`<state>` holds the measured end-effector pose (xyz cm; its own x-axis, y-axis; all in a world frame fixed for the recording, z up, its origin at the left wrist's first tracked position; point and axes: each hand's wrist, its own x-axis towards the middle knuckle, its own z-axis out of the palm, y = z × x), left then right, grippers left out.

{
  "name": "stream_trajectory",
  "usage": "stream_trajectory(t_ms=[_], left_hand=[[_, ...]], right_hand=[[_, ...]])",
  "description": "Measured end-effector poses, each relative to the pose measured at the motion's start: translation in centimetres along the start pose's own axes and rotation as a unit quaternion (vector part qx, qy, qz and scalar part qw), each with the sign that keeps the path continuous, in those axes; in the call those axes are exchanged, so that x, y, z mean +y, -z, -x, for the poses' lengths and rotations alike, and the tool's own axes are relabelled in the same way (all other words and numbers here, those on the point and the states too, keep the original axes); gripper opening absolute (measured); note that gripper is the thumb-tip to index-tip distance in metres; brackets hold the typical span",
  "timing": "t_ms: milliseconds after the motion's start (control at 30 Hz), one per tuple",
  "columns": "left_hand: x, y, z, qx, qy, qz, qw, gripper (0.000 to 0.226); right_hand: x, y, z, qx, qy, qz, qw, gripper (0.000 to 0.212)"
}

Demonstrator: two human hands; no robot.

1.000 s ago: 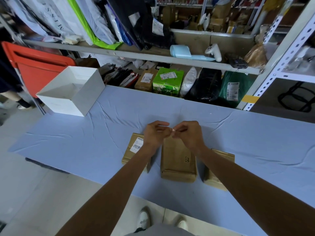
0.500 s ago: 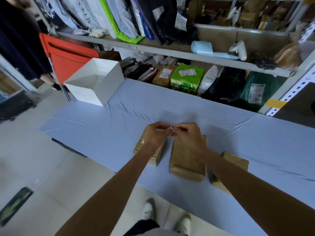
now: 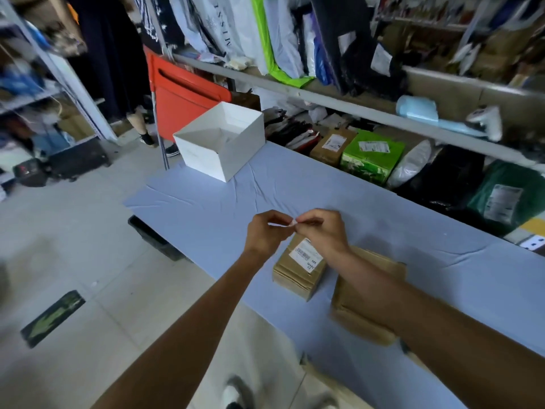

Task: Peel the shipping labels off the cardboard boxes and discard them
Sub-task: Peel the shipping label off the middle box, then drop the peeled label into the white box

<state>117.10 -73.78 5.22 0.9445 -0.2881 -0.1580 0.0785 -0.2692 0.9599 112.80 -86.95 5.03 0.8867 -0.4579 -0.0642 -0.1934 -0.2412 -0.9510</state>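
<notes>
Left hand [image 3: 265,233] and right hand [image 3: 324,231] both pinch a small white peeled label strip [image 3: 287,223] just above the small brown cardboard box [image 3: 296,280] on the blue-clothed table [image 3: 206,208]: discard step, I'd say, so next it needs carrying to the open white square bin [image 3: 218,160].

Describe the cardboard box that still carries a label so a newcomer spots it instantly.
Start at the long blue-covered table. Near its front edge, left of a larger plain cardboard box, lies the smaller box. Only it shows a white barcode label on top.
</notes>
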Motion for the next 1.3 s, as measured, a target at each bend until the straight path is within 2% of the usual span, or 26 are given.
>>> stream_trajectory(t_ms=[167, 400, 767, 967, 1300], left_hand=[[-1.0, 5.8, -1.2, 0.017, -0.022, -0.017, 0.999, 0.010], [-2.5, 14.3, -2.8, 0.032, -0.029, -0.042, 0.998, 0.008], [-3.3, 20.3, -8.3, 0.070, -0.021, -0.047, 0.996, 0.007], [-2.4, 22.4, -15.4, 0.061, -0.021, -0.065, 0.996, 0.008], [0.1, 23.8, -25.6, 0.023, -0.031, -0.111, 0.993, 0.014]], right_hand=[[-3.1, -5.1, -0.7, -0.043, 0.002, 0.014, 0.999, 0.006], [-6.5, -12.8, -1.2, -0.095, 0.055, 0.045, 0.993, 0.010], [-8.7, -20.1, -6.1, -0.096, 0.038, 0.050, 0.993, 0.006], [-9.6, -23.1, -12.7, -0.079, 0.064, 0.055, 0.993, 0.006], [-12.3, -25.0, -21.5, -0.024, 0.053, 0.092, 0.994, 0.010]])
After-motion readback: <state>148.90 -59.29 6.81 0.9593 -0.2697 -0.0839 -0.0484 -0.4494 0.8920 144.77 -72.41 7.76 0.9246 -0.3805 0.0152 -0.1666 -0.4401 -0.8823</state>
